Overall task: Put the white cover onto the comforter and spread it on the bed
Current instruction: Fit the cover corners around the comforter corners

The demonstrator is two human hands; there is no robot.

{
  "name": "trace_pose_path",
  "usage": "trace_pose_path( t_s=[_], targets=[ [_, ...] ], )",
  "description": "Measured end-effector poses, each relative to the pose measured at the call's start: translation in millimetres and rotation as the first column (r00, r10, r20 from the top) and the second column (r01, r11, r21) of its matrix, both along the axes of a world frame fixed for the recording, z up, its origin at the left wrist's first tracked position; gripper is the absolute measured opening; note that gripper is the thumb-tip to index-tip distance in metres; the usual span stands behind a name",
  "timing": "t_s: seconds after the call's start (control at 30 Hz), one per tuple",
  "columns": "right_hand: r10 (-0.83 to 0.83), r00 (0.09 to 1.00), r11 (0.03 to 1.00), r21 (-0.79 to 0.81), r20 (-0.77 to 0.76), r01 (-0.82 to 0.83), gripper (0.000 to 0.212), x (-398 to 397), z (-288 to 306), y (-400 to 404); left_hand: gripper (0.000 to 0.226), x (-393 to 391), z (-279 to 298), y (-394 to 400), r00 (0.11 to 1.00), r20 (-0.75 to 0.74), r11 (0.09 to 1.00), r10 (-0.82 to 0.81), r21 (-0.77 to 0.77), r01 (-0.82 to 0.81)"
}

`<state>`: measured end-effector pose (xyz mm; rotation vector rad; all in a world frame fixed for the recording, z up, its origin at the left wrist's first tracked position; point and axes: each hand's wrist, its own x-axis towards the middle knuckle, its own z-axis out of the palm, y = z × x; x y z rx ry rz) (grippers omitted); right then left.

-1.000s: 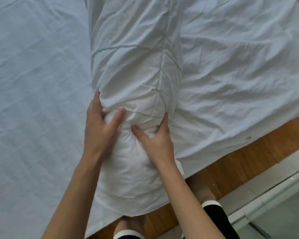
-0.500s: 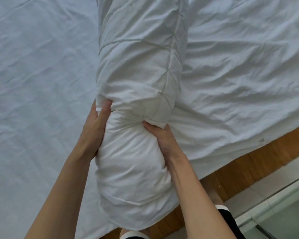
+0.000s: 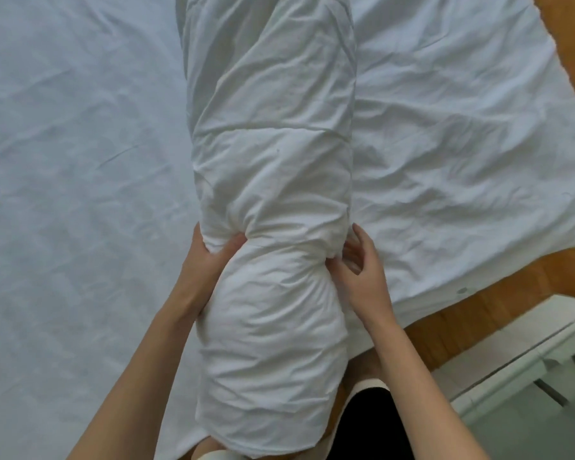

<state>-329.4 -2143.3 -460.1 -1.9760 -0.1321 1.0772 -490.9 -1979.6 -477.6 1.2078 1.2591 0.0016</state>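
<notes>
Pale bed [image 3: 63, 194] sheet stretches beyond the left hand [image 3: 206, 257], which grips bunched white cover [image 3: 273, 127] on the rolled comforter [image 3: 273, 343]. Opposite, the right hand [image 3: 362, 273] pinches the cover's edge; wooden floor [image 3: 478, 310] lies beyond it.

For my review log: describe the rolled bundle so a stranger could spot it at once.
On the wide bed with the pale sheet, a thick white fabric roll runs down the middle toward the wooden floor. The left hand and right hand squeeze it; unlike the flat white cloth beside it, it is a puffy tube.
</notes>
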Motion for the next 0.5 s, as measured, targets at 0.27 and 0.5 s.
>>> trace_pose_path(
  t_s=[0.27, 0.5],
  targets=[
    [0.354, 0.881, 0.935, -0.083, 0.313, -0.346, 0.113, 41, 63, 49, 0.099, 63, 55, -73, 0.943, -0.289, 0.946, 0.166, 0.316, -0.070],
    [0.409, 0.637, 0.888, -0.124, 0.654, -0.444, 0.098, 104, 64, 32, 0.104, 167, 62, -173, 0.834, -0.426, 0.824, 0.350, 0.564, -0.057]
  ],
)
